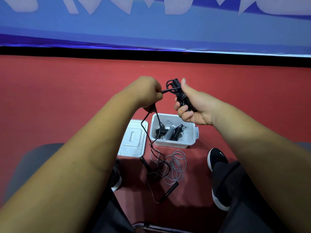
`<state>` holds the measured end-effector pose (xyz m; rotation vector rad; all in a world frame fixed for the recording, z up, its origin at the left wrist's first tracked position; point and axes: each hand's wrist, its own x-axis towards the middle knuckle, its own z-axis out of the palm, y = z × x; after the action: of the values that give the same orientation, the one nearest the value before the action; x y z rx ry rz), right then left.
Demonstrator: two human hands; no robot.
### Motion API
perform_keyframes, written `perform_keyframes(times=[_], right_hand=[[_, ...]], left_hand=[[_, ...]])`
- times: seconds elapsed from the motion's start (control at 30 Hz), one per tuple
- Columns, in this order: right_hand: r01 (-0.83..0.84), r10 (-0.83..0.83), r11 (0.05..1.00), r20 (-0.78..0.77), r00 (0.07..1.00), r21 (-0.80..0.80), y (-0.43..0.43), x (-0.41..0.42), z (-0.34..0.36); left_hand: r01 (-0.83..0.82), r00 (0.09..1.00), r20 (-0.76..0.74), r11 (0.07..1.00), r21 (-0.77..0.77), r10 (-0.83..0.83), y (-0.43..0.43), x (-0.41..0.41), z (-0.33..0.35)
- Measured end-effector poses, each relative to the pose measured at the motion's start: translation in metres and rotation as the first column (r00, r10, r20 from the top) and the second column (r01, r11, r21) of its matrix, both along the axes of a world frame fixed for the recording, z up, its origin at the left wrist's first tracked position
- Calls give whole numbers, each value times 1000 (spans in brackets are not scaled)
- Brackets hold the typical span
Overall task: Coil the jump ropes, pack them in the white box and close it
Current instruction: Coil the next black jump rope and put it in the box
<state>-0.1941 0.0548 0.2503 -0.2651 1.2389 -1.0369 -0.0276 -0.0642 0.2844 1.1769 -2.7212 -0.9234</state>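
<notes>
- So, head view: where's the rope at?
- Right hand point(193, 105) is wrapped round the black handles point(176, 82), thumb up. The black jump rope point(182, 96) is wound over them in several turns. Left hand point(148, 91) pinches the free run at the right hand's 9 o'clock, with a short taut span between. The rest drops past the white box point(171, 144) to the floor.
- Step?
- My read is mid-wind. Feed with the left under light tension and lay the turns side by side, no crossing. Lock the right-hand grip so the bundle can't spin.
- Snags?
- Likely. The tail runs into the loose grey rope point(176, 165) on the red floor point(67, 81) at the box's 6 o'clock. They look tangled; can't tell how badly. Pull slowly or the grey one lifts too. A loose black handle point(170, 190) lies there; can't tell whose.
- Box?
- Open, below the hands. Coiled bundles point(170, 132) are already inside, three by my count, and there looks to be room for more. The lid point(133, 140) lies flat at the box's 9 o'clock, just beside it; can't say if it's touching.
- Else?
- Black shoe point(217, 158) at the box's 4 o'clock, near but apart. Blue banner point(151, 27) across the frame's 12.
- Progress?
- Past half, I'd judge. This rope is unfinished, the grey one is uncoiled, the lid is off.
</notes>
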Motion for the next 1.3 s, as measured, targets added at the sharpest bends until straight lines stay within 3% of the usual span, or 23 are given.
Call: perform_keyframes(times=[0.13,0.4,0.57,0.67,0.83,1.07,1.3], right_hand=[[100,-100,995,15,995,3,-2,0,-2],[183,-184,981,-12,983,-62,-3,-2,4],[239,-243,963,-21,970,-125,-3,1,7],[246,-254,958,-33,967,-150,-2,-1,10],[234,-246,961,-70,967,-149,1,-6,17],[320,-322,935,12,947,-155,1,-7,13],[119,-122,992,-161,979,-31,7,-14,12]], left_hand=[[-83,956,-242,947,311,163,0,3,3],[-1,986,-163,997,71,13,-10,9,7],[68,992,-109,993,98,-57,-6,4,9],[55,991,-127,981,185,-32,0,1,9],[102,911,-391,845,525,133,4,3,14],[118,880,-433,794,597,195,1,7,16],[76,886,-397,770,634,239,-7,4,15]])
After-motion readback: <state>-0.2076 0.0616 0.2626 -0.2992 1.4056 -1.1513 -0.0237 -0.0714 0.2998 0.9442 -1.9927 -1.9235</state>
